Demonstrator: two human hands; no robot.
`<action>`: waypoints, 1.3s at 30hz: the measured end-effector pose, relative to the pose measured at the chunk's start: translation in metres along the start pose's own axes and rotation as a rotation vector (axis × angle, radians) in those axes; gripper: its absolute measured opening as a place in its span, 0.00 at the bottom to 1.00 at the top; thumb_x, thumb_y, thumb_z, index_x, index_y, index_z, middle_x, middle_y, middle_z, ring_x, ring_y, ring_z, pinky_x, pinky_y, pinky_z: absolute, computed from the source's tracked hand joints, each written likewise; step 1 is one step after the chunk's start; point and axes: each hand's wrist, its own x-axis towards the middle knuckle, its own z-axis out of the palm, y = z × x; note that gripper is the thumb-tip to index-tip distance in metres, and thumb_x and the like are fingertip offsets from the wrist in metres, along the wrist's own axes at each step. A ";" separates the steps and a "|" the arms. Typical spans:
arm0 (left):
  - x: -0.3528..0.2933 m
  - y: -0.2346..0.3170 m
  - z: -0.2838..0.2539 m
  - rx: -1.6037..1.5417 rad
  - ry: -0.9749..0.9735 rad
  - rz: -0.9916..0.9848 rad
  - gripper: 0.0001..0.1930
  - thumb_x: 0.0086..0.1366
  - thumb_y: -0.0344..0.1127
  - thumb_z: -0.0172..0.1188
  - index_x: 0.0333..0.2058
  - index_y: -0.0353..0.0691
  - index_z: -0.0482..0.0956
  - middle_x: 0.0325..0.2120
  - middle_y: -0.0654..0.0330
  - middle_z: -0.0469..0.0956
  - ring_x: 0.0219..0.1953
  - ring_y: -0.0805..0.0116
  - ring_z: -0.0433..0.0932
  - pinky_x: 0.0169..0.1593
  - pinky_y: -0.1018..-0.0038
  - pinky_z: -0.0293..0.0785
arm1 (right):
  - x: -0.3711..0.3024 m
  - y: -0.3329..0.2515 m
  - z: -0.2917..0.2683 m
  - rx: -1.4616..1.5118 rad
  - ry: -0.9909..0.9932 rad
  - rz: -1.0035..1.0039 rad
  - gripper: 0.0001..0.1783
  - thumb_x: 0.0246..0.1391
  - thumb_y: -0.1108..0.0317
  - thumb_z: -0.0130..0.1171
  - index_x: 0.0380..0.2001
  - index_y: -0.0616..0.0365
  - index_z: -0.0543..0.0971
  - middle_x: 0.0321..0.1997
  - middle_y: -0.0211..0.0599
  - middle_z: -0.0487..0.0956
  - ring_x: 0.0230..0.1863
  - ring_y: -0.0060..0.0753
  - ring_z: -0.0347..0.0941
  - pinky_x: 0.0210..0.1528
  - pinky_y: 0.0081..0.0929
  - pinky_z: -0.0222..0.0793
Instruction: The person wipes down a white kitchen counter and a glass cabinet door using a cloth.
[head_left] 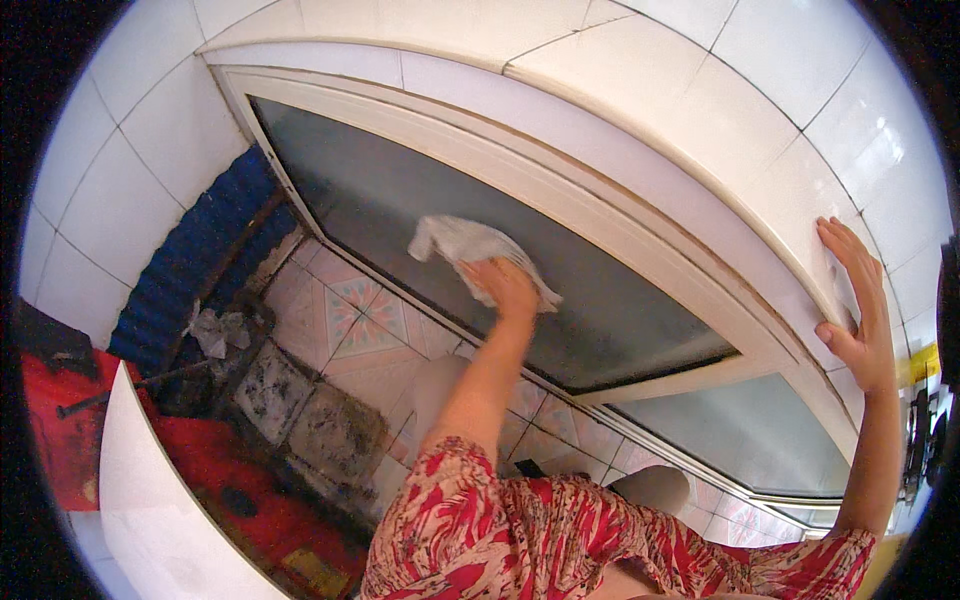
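Observation:
My left hand (505, 285) presses a crumpled white cloth (465, 245) against the dark frosted glass panel (380, 170) of a low cabinet door. Part of the cloth spreads out beyond the fingers, up and to the left. At the right, my right hand (858, 310) rests on the edge of the cream tiled counter (640, 60). Its fingers lie stretched over the top, with the thumb apart at the front edge. Nothing shows in that hand.
A pale frame (560, 215) surrounds the glass, and a second glass panel (740, 430) stands to the right. On the patterned floor tiles (365, 320) at left are grimy dark blocks (330, 430), a crumpled plastic bag (220, 330) and blue corrugated sheeting (190, 265). A curved white panel (150, 480) rises at lower left.

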 end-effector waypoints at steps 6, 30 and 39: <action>0.141 0.051 -0.082 -0.563 0.253 0.081 0.29 0.70 0.36 0.36 0.63 0.18 0.51 0.68 0.33 0.42 0.70 0.40 0.43 0.72 0.60 0.36 | -0.011 0.018 -0.002 -0.074 -0.057 -0.004 0.56 0.39 0.24 0.48 0.65 0.52 0.66 0.71 0.47 0.61 0.72 0.48 0.53 0.70 0.47 0.43; 0.192 0.018 -0.075 -0.412 0.179 0.051 0.33 0.70 0.44 0.41 0.67 0.30 0.48 0.69 0.40 0.44 0.71 0.41 0.40 0.71 0.58 0.36 | 0.210 -0.180 0.010 0.068 0.148 -0.659 0.47 0.51 0.45 0.60 0.69 0.53 0.56 0.72 0.48 0.57 0.73 0.50 0.50 0.70 0.47 0.44; 0.259 -0.006 -0.110 -0.583 0.225 -0.051 0.29 0.68 0.39 0.43 0.63 0.27 0.56 0.63 0.39 0.56 0.67 0.45 0.51 0.68 0.61 0.47 | 0.230 -0.210 0.015 0.177 0.066 -0.662 0.44 0.48 0.69 0.61 0.69 0.53 0.56 0.71 0.47 0.58 0.71 0.50 0.52 0.70 0.42 0.47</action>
